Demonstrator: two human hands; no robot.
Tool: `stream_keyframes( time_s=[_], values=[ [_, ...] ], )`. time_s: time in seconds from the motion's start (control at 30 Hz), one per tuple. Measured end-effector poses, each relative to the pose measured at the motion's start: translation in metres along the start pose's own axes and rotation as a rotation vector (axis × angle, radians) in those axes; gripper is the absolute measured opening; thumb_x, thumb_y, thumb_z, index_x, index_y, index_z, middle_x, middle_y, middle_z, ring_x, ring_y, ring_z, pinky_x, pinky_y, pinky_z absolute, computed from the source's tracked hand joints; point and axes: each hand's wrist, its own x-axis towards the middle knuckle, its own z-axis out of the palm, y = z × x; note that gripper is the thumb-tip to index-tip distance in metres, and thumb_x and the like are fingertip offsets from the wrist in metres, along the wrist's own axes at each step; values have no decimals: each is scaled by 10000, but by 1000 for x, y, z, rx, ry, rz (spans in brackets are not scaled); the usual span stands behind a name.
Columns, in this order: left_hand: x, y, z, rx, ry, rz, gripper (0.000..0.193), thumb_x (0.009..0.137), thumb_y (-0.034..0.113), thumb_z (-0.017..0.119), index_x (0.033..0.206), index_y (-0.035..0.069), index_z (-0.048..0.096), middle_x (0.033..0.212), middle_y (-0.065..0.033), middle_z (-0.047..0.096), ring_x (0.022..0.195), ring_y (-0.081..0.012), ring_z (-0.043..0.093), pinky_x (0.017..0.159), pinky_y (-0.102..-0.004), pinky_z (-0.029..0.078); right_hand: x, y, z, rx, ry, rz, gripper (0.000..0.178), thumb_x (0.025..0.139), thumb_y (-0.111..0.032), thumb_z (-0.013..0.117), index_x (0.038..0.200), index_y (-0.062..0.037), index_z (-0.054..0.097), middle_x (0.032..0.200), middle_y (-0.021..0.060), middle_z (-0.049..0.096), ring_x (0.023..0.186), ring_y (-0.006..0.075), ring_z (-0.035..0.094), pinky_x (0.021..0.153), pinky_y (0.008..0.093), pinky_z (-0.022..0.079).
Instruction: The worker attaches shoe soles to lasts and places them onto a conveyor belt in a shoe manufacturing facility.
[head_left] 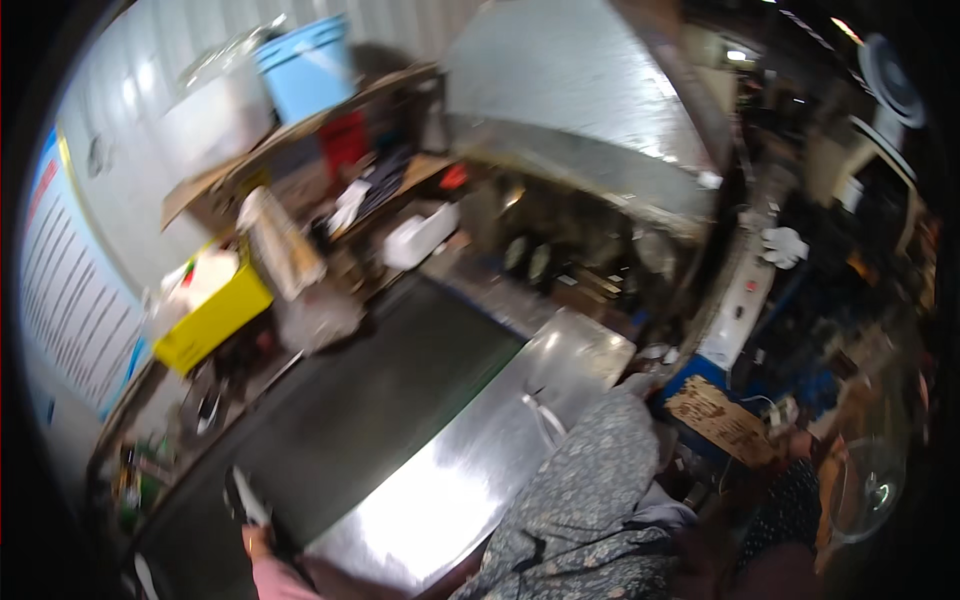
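Observation:
My left hand reaches over the dark belt-like surface at the lower left. An elongated white-and-dark piece extends from its fingers; blur hides its exact kind. A similar pale strip shows at the lower left edge. At the right, my right hand is beside the end of a brown, dark-stained cardboard piece. Its fingers are too blurred to show whether they grip it. Patterned grey cloth covers my front, between the arms.
Next to the belt lies a shiny metal plate with a pale strap-like item. A metal hood rises beyond. A yellow box and a shelf with a blue bucket stand left. A blue bin sits right.

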Motion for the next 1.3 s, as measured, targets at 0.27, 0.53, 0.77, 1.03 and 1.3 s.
stream_keyframes(
  time_s=[0.27, 0.53, 0.77, 1.03, 1.3],
  values=[
    [-59, -23, 187, 752, -478, -350, 492, 935, 306, 603, 1250, -72, 574, 1262, -220, 594, 1097, -284, 588, 967, -382, 463, -44, 74, -73, -182, 383, 653, 357, 769, -175, 661, 1000, 95, 625, 989, 301, 667, 1012, 434, 640, 812, 467, 506],
    [-180, 49, 324, -295, -603, -597, 479, 826, 321, 714, 1114, -57, 650, 998, -144, 696, 964, -271, 660, 864, -399, 513, -87, -85, -60, -589, 579, 343, 500, 742, -132, 712, 1171, 17, 502, 1114, 284, 590, 1018, 457, 595, 850, 502, 499],
    [-336, 155, 440, -284, -1126, -312, 457, 714, 148, 765, 1086, -79, 629, 975, -99, 694, 851, -198, 662, 818, -315, 505, -67, -275, 40, 787, -284, 25, 723, 954, -268, 638, 1514, -35, 244, 1501, 203, 385, 1278, 270, 494, 1041, 361, 417],
    [-449, 198, 436, 621, -1552, 514, 700, 762, 157, 759, 1382, 13, 468, 1247, -262, 578, 1145, -399, 578, 984, -462, 466, -109, -378, 13, 882, 111, -410, 396, 904, -55, 644, 1277, 9, 527, 1348, 138, 555, 1236, 204, 524, 1036, 329, 417],
    [-439, 137, 495, -145, -1435, 193, 799, 778, -5, 751, 1475, -12, 359, 1461, -132, 450, 1335, -216, 430, 1110, -326, 335, -108, -376, 46, 264, -161, -911, 312, 903, -316, 656, 1083, -62, 647, 828, 125, 699, 735, 306, 693, 609, 395, 540]
  ],
)
